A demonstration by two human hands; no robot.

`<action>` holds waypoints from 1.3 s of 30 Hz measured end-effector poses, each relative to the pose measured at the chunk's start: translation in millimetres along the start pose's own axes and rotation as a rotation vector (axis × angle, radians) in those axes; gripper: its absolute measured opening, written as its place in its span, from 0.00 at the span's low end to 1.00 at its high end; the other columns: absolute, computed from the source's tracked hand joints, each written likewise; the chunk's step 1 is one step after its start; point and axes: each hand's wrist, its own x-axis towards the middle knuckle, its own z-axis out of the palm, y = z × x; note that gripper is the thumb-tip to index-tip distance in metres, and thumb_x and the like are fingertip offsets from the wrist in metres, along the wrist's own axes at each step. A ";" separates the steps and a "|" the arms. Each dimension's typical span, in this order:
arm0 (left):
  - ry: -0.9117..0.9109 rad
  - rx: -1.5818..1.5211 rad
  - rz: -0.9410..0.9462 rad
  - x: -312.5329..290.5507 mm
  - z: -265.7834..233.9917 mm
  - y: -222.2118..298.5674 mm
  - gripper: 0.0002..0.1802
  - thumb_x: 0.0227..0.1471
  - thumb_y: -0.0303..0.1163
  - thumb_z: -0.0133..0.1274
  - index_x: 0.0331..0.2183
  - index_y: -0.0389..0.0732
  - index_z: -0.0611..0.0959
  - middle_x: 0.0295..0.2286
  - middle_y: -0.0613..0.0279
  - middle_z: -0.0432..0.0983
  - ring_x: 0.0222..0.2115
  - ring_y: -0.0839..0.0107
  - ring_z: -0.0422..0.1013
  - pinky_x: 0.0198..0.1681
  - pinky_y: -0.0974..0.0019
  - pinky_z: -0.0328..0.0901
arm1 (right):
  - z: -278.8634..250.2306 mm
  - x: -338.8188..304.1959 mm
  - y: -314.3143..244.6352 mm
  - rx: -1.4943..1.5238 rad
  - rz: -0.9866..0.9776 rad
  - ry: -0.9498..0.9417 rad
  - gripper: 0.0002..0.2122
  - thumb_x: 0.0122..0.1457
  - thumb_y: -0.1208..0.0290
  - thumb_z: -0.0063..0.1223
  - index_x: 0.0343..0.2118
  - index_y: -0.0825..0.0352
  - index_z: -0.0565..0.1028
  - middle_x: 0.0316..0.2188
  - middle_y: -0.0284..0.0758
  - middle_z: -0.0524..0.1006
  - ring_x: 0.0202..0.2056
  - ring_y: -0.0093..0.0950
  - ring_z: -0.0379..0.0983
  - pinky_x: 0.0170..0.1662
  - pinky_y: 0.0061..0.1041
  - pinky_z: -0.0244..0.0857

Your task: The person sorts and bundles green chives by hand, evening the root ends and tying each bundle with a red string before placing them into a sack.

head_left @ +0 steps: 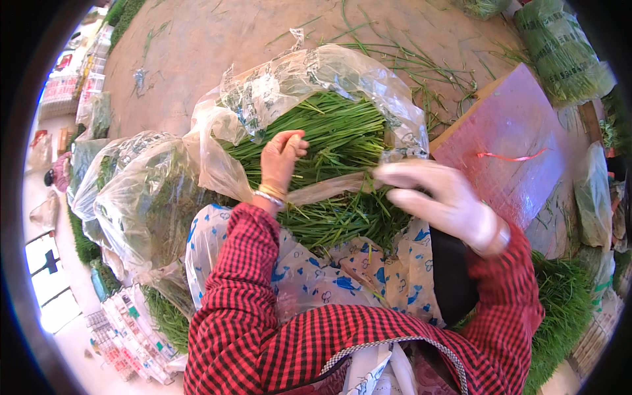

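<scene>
A heap of long, thin, chive-like greens [329, 125] lies in an opened clear plastic bag [368, 69] in front of me. More loose greens [345, 220] spill toward my lap, over a blue-patterned plastic apron [309, 276]. My bare left hand [280, 161], with bands at the wrist, hovers over the heap's left side. Its fingers are curled closed; I cannot make out whether they pinch anything. To the right, my right hand [444, 197] wears a pale glove and is blurred by motion. Its fingers stretch left over the bag's edge, thumb apart, holding nothing visible.
Filled clear bags [148, 197] stand at my left. A slanted reddish board [507, 145] with a red tie [513, 157] on it is at the right. Wrapped bundles of greens [566, 56] sit far right. Loose stalks [428, 66] litter the brown surface beyond. More greens [559, 316] are near right.
</scene>
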 end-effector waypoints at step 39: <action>-0.364 1.311 0.696 97.4 89.5 -5.4 0.60 0.39 0.51 0.68 0.67 0.42 0.55 0.61 0.51 0.63 0.64 0.60 0.58 0.68 0.52 0.46 | 22.1 161.5 174.2 -0.845 0.408 -0.021 0.15 0.50 0.61 0.58 0.38 0.63 0.75 0.36 0.43 0.81 0.40 0.44 0.79 0.43 0.41 0.72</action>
